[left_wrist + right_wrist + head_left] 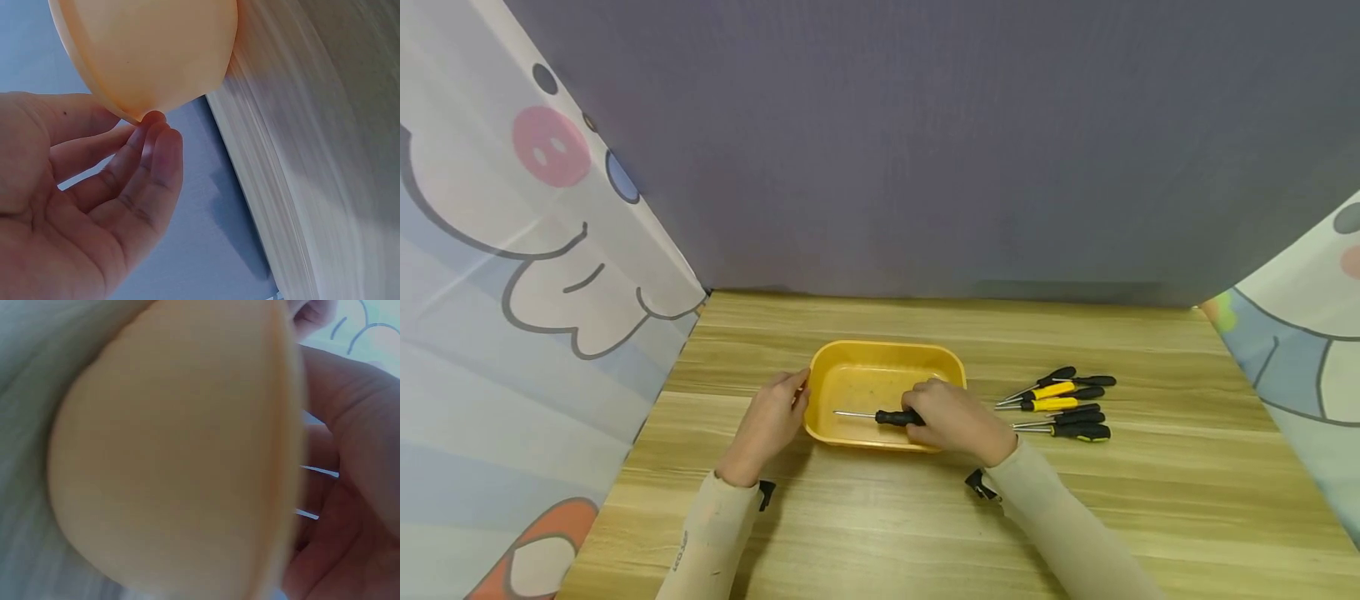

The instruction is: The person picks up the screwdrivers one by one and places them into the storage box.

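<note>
**Screwdriver held over yellow bin, second hand at the rim**

Right hand [958,417]: fingers curled round the black handle of a screwdriver [895,417]; its shaft points left across the inside of the bin [865,387]. Cannot tell whether the tool touches the bin floor. Left hand [771,417]: narrow grip, thumb and fingertips pinching the rim at the bin's left end.

Surroundings: a loose pile of screwdrivers [1055,405] lies on the table [880,525], right of the bin and apart from it. Handles mostly black, two with yellow; several overlap, so no reliable count. Visible shafts point mostly left, towards the bin. Wood-grain table runs back to a plain grey curtain [955,150]; cartoon-printed sheets hang at left [467,317] and right [1330,333].

Obstructions: right hand covers the bin's near right corner and the butt of the held handle. Right wrist view: bin wall fills most of the frame, blurred, hiding fingertips and tool. Pale sleeves [1067,517] cover parts of the near table; a small black piece shows beside each wrist.
</note>
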Demonstrator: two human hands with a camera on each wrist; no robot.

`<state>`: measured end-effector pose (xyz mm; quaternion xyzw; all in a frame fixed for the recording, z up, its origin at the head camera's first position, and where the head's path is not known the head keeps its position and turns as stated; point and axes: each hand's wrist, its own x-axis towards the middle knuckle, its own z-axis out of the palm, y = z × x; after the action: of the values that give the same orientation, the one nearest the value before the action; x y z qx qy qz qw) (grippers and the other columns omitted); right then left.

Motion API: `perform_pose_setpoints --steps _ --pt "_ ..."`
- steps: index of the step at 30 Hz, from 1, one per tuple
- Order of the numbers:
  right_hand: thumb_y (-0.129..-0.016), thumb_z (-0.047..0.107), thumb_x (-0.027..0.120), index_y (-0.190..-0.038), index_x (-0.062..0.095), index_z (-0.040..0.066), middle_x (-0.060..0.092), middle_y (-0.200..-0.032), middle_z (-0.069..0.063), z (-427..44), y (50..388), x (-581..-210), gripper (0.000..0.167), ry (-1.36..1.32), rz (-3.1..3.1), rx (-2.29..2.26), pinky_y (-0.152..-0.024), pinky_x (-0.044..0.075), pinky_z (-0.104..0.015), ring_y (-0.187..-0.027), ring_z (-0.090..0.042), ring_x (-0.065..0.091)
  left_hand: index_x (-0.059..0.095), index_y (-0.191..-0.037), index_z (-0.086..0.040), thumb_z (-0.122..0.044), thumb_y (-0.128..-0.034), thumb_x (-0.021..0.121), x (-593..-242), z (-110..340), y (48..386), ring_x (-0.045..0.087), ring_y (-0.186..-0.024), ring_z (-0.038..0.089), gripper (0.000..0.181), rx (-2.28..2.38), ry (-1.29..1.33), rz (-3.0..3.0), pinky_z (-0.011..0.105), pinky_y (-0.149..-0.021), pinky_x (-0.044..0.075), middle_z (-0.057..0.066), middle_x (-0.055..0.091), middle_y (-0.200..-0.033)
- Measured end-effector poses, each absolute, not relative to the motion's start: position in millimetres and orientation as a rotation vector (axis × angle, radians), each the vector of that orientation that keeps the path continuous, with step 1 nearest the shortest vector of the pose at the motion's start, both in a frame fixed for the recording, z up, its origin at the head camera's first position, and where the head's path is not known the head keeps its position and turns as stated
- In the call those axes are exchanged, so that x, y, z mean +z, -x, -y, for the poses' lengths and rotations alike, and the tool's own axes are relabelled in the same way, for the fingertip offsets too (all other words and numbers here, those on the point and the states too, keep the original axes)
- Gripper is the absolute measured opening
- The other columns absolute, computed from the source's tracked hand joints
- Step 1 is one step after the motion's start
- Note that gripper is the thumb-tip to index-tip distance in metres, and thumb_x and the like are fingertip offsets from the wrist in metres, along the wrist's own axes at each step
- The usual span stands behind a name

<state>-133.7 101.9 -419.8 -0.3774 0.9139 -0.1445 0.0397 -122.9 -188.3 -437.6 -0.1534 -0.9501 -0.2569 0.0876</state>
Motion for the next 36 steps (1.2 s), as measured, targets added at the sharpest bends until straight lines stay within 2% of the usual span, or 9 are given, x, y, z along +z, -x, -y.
perform_pose_setpoints --steps 6,10,13,16,18,21,23,31,36 --pt "-0.086 0.011 0.072 -0.079 0.065 0.013 0.054 -0.072 0.004 -100.4 138.7 -430.9 0.011 1.170 -2.680 -0.529 -0.058 0.039 -0.026 -0.063 -0.010 0.044 0.062 -0.127 0.012 0.001 -0.0952 0.066 -437.5 188.0 123.2 0.066 -0.083 0.025 0.034 -0.771 0.464 2.833 0.030 -0.064 0.056 0.020 0.066 -0.103" --pt "-0.089 0.004 0.068 -0.073 0.061 0.014 0.048 -0.067 0.008 -101.2 140.0 -430.2 0.020 1.194 -2.629 -0.628 -0.055 0.038 -0.024 -0.059 -0.006 0.039 0.062 -0.127 0.011 0.000 -0.0958 0.065 -437.2 188.0 123.4 0.066 -0.083 0.025 0.034 -0.785 0.455 2.831 0.030 -0.064 0.056 0.020 0.066 -0.103" --pt "-0.091 0.005 0.068 -0.073 0.060 0.015 0.046 -0.067 0.009 -103.0 139.7 -427.1 0.022 1.204 -2.637 -0.655 -0.056 0.039 -0.023 -0.059 -0.005 0.040 0.062 -0.127 0.011 0.000 -0.0959 0.065 -437.0 188.3 123.3 0.066 -0.083 0.025 0.033 -0.792 0.447 2.830 0.030 -0.063 0.056 0.020 0.066 -0.104" --pt "-0.094 0.010 0.068 -0.081 0.066 0.014 0.053 -0.074 0.008 -106.4 137.8 -422.6 0.013 1.184 -2.678 -0.641 -0.060 0.045 -0.025 -0.064 -0.007 0.049 0.063 -0.127 0.010 0.000 -0.0959 0.065 -437.0 188.4 123.4 0.066 -0.083 0.025 0.033 -0.793 0.439 2.833 0.030 -0.063 0.056 0.020 0.067 -0.104" --pt "-0.095 0.012 0.068 -0.093 0.071 0.010 0.062 -0.085 0.003 -109.4 136.1 -419.1 0.004 1.164 -2.707 -0.644 -0.067 0.050 -0.029 -0.073 -0.011 0.057 0.063 -0.128 0.010 -0.001 -0.0959 0.066 -436.8 188.4 123.4 0.066 -0.083 0.025 0.034 -0.793 0.433 2.836 0.030 -0.063 0.056 0.019 0.067 -0.103" --pt "-0.095 0.013 0.069 -0.108 0.073 0.005 0.067 -0.101 -0.004 -115.1 134.5 -413.2 0.016 1.141 -2.747 -0.647 -0.074 0.054 -0.033 -0.086 -0.017 0.063 0.063 -0.127 0.010 -0.001 -0.0958 0.066 -436.6 188.2 123.5 0.066 -0.083 0.025 0.034 -0.790 0.426 2.839 0.029 -0.063 0.056 0.019 0.067 -0.103" --pt "-0.094 0.012 0.070 -0.113 0.072 0.003 0.068 -0.106 -0.007 -119.5 133.6 -409.1 0.021 1.129 -2.765 -0.652 -0.076 0.055 -0.034 -0.090 -0.020 0.064 0.063 -0.128 0.010 -0.001 -0.0958 0.066 -436.6 188.2 123.5 0.066 -0.083 0.025 0.034 -0.789 0.426 2.840 0.030 -0.063 0.056 0.019 0.067 -0.103" --pt "-0.092 0.014 0.075 -0.115 0.072 0.004 0.068 -0.108 -0.009 -140.4 123.7 -390.5 0.026 1.101 -2.911 -0.507 -0.081 0.055 -0.040 -0.096 -0.025 0.066 0.063 -0.127 0.010 -0.001 -0.0960 0.065 -436.8 188.8 122.9 0.066 -0.082 0.025 0.033 -0.796 0.434 2.835 0.029 -0.062 0.056 0.019 0.067 -0.102" --pt "-0.087 0.013 0.079 -0.109 0.074 0.005 0.068 -0.102 -0.007 -156.3 118.0 -384.7 0.024 1.132 -3.038 -0.452 -0.074 0.056 -0.037 -0.087 -0.022 0.066 0.063 -0.128 0.010 -0.001 -0.0961 0.065 -437.1 189.3 123.1 0.067 -0.084 0.026 0.034 -0.796 0.432 2.832 0.030 -0.063 0.056 0.020 0.067 -0.104"
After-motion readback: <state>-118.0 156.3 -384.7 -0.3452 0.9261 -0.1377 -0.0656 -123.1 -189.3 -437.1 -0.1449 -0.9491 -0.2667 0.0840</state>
